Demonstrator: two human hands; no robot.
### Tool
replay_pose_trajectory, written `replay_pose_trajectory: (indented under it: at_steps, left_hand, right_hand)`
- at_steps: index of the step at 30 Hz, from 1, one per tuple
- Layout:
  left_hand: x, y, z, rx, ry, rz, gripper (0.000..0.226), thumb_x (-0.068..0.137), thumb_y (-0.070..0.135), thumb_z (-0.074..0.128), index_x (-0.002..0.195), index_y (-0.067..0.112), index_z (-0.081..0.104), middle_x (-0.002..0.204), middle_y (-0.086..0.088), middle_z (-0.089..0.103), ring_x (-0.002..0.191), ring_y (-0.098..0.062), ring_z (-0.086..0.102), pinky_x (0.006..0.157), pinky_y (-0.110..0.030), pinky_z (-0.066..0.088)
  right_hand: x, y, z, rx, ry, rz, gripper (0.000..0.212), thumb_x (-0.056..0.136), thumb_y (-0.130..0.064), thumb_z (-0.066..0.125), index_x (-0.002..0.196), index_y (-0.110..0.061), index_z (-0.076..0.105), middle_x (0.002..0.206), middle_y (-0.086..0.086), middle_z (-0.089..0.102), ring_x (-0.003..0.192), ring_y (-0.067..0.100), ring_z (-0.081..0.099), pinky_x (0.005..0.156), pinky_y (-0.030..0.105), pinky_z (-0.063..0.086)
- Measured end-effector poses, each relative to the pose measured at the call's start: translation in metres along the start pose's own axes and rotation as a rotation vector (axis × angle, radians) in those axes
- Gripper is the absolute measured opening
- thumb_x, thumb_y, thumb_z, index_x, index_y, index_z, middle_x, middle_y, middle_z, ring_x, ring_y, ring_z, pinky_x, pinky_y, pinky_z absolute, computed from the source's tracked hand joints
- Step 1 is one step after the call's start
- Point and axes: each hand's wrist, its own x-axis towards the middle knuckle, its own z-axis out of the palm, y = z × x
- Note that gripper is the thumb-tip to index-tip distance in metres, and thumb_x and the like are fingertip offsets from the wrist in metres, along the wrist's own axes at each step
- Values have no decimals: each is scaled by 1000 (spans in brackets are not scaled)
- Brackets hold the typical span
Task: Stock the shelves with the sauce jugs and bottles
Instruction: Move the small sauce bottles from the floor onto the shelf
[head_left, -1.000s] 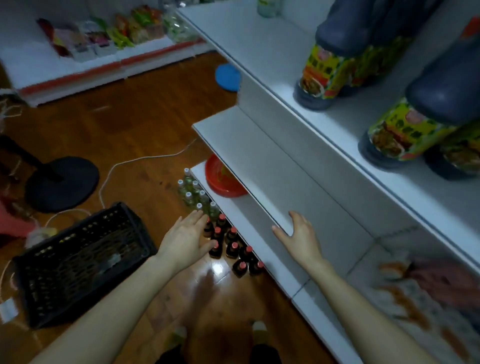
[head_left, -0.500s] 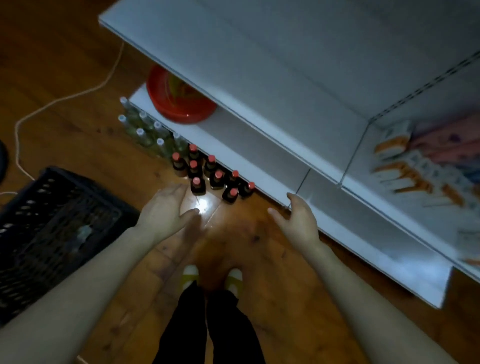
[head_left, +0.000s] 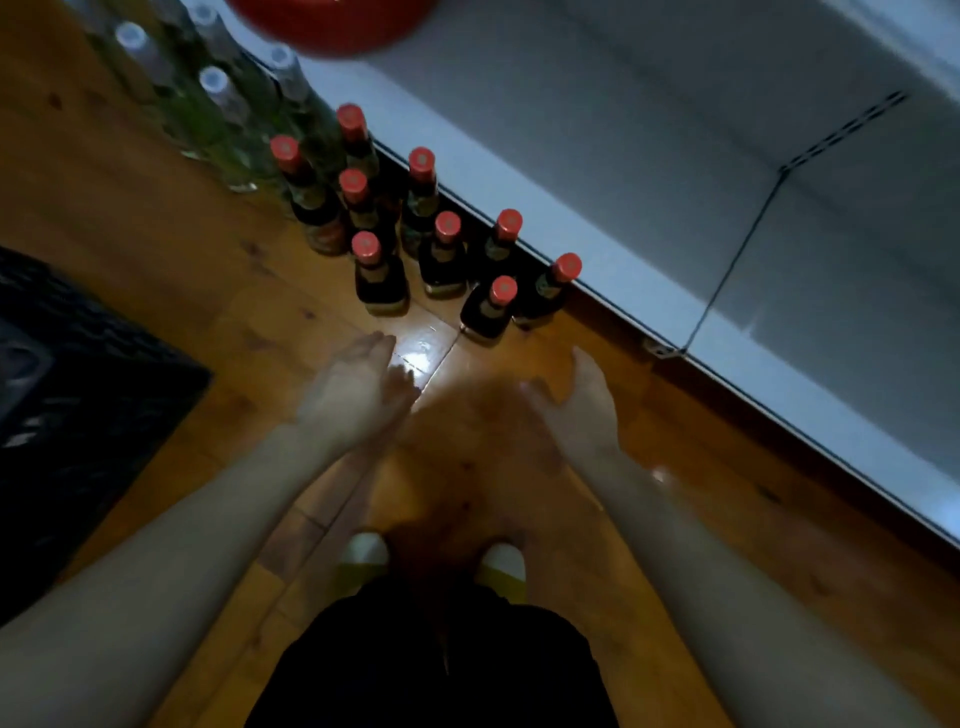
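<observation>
Several dark sauce bottles with red caps (head_left: 379, 275) stand clustered on the wooden floor against the white bottom shelf (head_left: 597, 260). Behind them, at the upper left, stand several clear bottles with silver caps (head_left: 228, 114). My left hand (head_left: 358, 389) hovers open, palm turned inward, just below the nearest red-capped bottle. My right hand (head_left: 582, 400) is also open and empty, a little below the rightmost bottles (head_left: 491, 312). Neither hand touches a bottle. Both hands are blurred.
A black plastic crate (head_left: 78, 395) sits on the floor at the left. A red basin (head_left: 332, 26) rests on the bottom shelf at the top. My legs and light shoes (head_left: 366, 553) are at the bottom centre. A shelf divider line (head_left: 737, 260) crosses the shelf.
The view has dropped lower and closer to the floor bottles. Both hands have come down from the shelf edge toward the red-capped bottles, palms now facing each other.
</observation>
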Motion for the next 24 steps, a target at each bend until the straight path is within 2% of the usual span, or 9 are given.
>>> replay_pose_trajectory:
  at_steps: [4, 8, 15, 19, 21, 24]
  left_hand:
    - [59, -7, 60, -23, 8, 67, 71, 88, 39, 56, 144, 9, 24, 152, -12, 25, 138, -28, 27, 107, -35, 27]
    - [113, -14, 99, 11, 108, 200, 74, 86, 39, 59, 143, 7, 24, 149, -14, 30, 135, -30, 31, 106, -38, 31]
    - [171, -1, 130, -159, 250, 399, 96, 73, 28, 76, 146, 5, 17, 149, -16, 29, 138, -27, 28, 111, -33, 25]
    - [189, 3, 140, -244, 245, 418, 99, 69, 25, 79, 146, 10, 18, 146, -13, 33, 136, -23, 30, 111, -30, 27]
    - [196, 2, 143, -297, 250, 409, 98, 68, 24, 80, 145, 11, 22, 144, -11, 36, 135, -21, 31, 110, -27, 27]
    - [203, -3, 146, -351, 222, 429, 97, 66, 26, 81, 144, 13, 25, 144, -7, 38, 134, -17, 33, 112, -32, 29]
  right_hand:
    - [54, 32, 38, 43, 64, -29, 81, 83, -35, 66, 145, -9, 20, 150, 10, 29, 138, 25, 28, 112, 35, 27]
    - [100, 59, 64, 32, 146, -90, 82, 84, -36, 65, 145, -5, 21, 150, 13, 29, 139, 26, 27, 111, 35, 27]
    - [169, 79, 80, 155, 279, -179, 91, 76, -37, 73, 145, -8, 22, 149, 13, 32, 136, 26, 33, 110, 38, 33]
    - [187, 72, 84, 250, 275, -255, 92, 74, -33, 76, 145, -10, 22, 148, 8, 34, 136, 21, 32, 110, 31, 30]
    - [190, 69, 87, 306, 271, -272, 93, 73, -32, 77, 145, -11, 21, 148, 7, 34, 137, 20, 31, 111, 32, 30]
    - [195, 68, 91, 365, 273, -283, 95, 72, -29, 78, 145, -11, 19, 146, 7, 37, 135, 20, 34, 111, 37, 33]
